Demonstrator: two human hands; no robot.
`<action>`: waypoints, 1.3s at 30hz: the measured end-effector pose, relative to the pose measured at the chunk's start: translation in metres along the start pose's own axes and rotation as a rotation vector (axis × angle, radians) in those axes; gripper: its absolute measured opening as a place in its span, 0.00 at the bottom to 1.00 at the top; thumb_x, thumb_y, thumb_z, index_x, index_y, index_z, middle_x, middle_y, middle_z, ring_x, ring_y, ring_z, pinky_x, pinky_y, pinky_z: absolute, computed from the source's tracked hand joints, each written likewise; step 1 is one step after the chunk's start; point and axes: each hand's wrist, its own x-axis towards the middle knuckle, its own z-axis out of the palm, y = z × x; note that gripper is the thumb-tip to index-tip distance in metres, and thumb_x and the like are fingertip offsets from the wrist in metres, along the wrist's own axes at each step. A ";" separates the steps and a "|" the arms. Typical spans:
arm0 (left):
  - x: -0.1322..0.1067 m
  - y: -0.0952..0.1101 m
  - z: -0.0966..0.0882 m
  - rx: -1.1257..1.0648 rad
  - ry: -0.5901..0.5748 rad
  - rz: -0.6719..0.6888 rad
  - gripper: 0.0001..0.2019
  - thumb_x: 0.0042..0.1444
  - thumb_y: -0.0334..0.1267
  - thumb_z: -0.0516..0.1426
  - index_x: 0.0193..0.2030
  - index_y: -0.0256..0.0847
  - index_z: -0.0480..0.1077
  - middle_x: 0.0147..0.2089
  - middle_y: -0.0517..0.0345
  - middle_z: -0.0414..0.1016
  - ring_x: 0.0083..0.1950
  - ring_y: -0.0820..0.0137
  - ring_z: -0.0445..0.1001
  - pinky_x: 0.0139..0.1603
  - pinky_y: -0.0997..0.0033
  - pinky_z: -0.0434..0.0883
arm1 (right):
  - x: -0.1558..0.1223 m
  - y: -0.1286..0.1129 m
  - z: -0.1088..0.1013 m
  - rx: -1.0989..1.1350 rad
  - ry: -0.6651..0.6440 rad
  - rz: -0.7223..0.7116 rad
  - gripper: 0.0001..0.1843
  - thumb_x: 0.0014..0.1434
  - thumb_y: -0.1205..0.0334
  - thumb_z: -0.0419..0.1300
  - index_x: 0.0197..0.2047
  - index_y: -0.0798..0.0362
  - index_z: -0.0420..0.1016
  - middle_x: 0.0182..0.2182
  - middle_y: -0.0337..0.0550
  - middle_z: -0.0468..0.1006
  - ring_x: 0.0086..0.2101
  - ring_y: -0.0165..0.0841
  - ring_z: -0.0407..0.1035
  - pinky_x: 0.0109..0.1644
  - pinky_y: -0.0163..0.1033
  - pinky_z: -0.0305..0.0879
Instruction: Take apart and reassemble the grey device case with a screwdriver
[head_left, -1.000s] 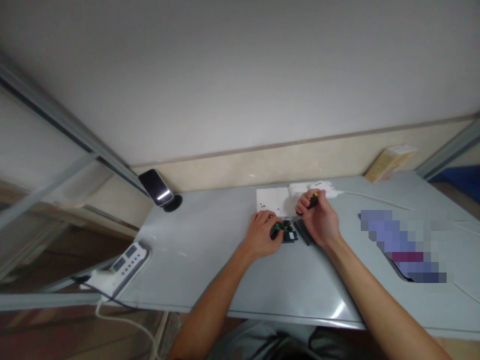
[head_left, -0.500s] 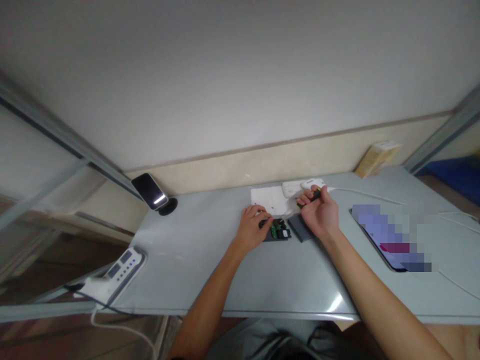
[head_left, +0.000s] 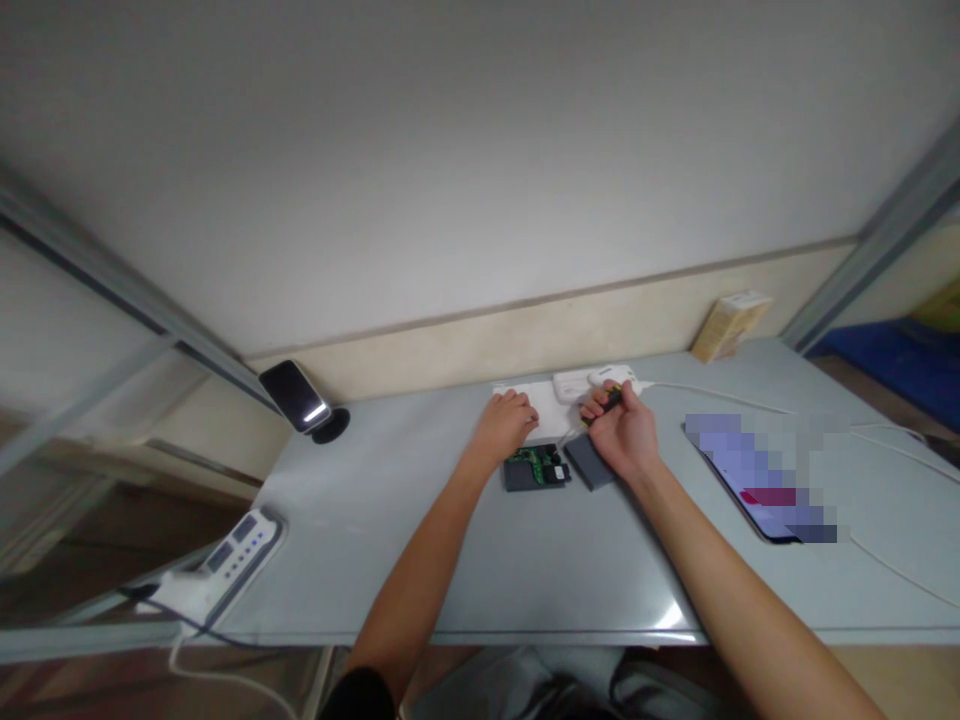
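My right hand [head_left: 624, 428] is wrapped round a screwdriver [head_left: 611, 400] with a black and yellow handle. The thin shaft slants down left toward an opened dark case with a green circuit board [head_left: 538, 466], which lies on the table; whether the tip touches it I cannot tell. My left hand [head_left: 508, 422] is over a white sheet [head_left: 553, 412] just behind the case, fingers bent and drawn together. Anything in that pinch is too small to make out. A flat dark grey piece [head_left: 590, 462] lies right of the board, partly under my right hand.
White box-like items [head_left: 574, 385] with a cable stand behind my right hand. A phone [head_left: 757, 485] lies on the right, its screen blurred out. At the back right is a yellow carton [head_left: 729, 327]. On the left are a phone on a stand [head_left: 296, 398] and a power strip [head_left: 225, 565].
My left hand has moved from the circuit board up onto the white sheet, uncovering the board's left side. My right hand still holds the screwdriver. The whole view has shifted slightly.
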 end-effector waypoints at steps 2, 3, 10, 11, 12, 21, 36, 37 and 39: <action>0.000 -0.002 0.003 -0.011 0.005 0.010 0.09 0.67 0.39 0.57 0.46 0.41 0.79 0.47 0.49 0.77 0.55 0.60 0.70 0.54 0.61 0.66 | 0.000 0.000 0.001 -0.018 0.001 -0.003 0.15 0.68 0.50 0.56 0.32 0.50 0.66 0.24 0.33 0.58 0.22 0.27 0.57 0.27 0.34 0.61; -0.001 -0.003 0.004 -0.020 0.015 0.017 0.09 0.67 0.39 0.57 0.45 0.40 0.79 0.47 0.49 0.77 0.55 0.60 0.71 0.54 0.61 0.66 | 0.000 0.000 0.001 -0.026 0.001 -0.003 0.15 0.67 0.50 0.57 0.33 0.50 0.66 0.24 0.33 0.59 0.22 0.28 0.57 0.27 0.34 0.61; 0.011 -0.002 0.004 -0.093 0.107 0.051 0.09 0.68 0.38 0.57 0.44 0.40 0.79 0.45 0.50 0.77 0.52 0.60 0.72 0.52 0.61 0.68 | 0.000 0.000 0.000 -0.070 -0.030 -0.011 0.15 0.64 0.48 0.60 0.32 0.49 0.65 0.23 0.33 0.59 0.22 0.28 0.56 0.27 0.35 0.61; 0.014 -0.001 0.004 -0.101 0.110 0.048 0.09 0.67 0.38 0.57 0.44 0.40 0.79 0.44 0.50 0.77 0.52 0.60 0.72 0.52 0.61 0.68 | 0.000 -0.001 0.000 -0.079 -0.030 -0.013 0.15 0.64 0.48 0.60 0.32 0.49 0.65 0.24 0.33 0.58 0.22 0.28 0.56 0.27 0.35 0.61; 0.018 0.000 0.003 -0.105 0.106 0.044 0.09 0.67 0.37 0.57 0.44 0.40 0.79 0.44 0.49 0.77 0.52 0.60 0.72 0.52 0.61 0.69 | 0.000 -0.001 0.000 -0.080 -0.027 -0.013 0.15 0.64 0.48 0.60 0.32 0.49 0.65 0.24 0.33 0.58 0.22 0.28 0.56 0.27 0.35 0.61; 0.029 -0.004 0.004 -0.122 0.094 0.069 0.09 0.67 0.37 0.58 0.43 0.40 0.81 0.42 0.50 0.79 0.50 0.60 0.73 0.50 0.63 0.69 | 0.001 -0.004 0.000 -0.004 0.021 0.011 0.13 0.66 0.52 0.57 0.32 0.49 0.64 0.23 0.33 0.58 0.22 0.28 0.56 0.27 0.33 0.60; -0.024 -0.004 0.003 -0.354 0.217 0.055 0.12 0.69 0.41 0.55 0.50 0.41 0.78 0.47 0.51 0.79 0.50 0.63 0.74 0.58 0.60 0.70 | -0.005 -0.014 0.009 -0.092 -0.076 0.016 0.16 0.65 0.49 0.59 0.31 0.49 0.65 0.23 0.31 0.56 0.19 0.25 0.52 0.21 0.31 0.57; -0.040 -0.002 0.003 -0.398 0.219 0.056 0.13 0.68 0.43 0.56 0.52 0.42 0.76 0.49 0.51 0.79 0.52 0.63 0.74 0.59 0.60 0.70 | -0.009 -0.018 0.012 -0.137 -0.116 0.032 0.16 0.64 0.47 0.60 0.32 0.49 0.66 0.23 0.31 0.57 0.18 0.25 0.49 0.19 0.30 0.54; -0.073 0.002 0.005 -0.438 0.217 0.012 0.21 0.64 0.48 0.61 0.60 0.44 0.71 0.57 0.48 0.75 0.59 0.60 0.71 0.65 0.56 0.68 | -0.019 -0.022 0.018 -0.320 -0.216 0.067 0.19 0.62 0.42 0.61 0.33 0.49 0.69 0.25 0.32 0.64 0.17 0.23 0.44 0.16 0.31 0.46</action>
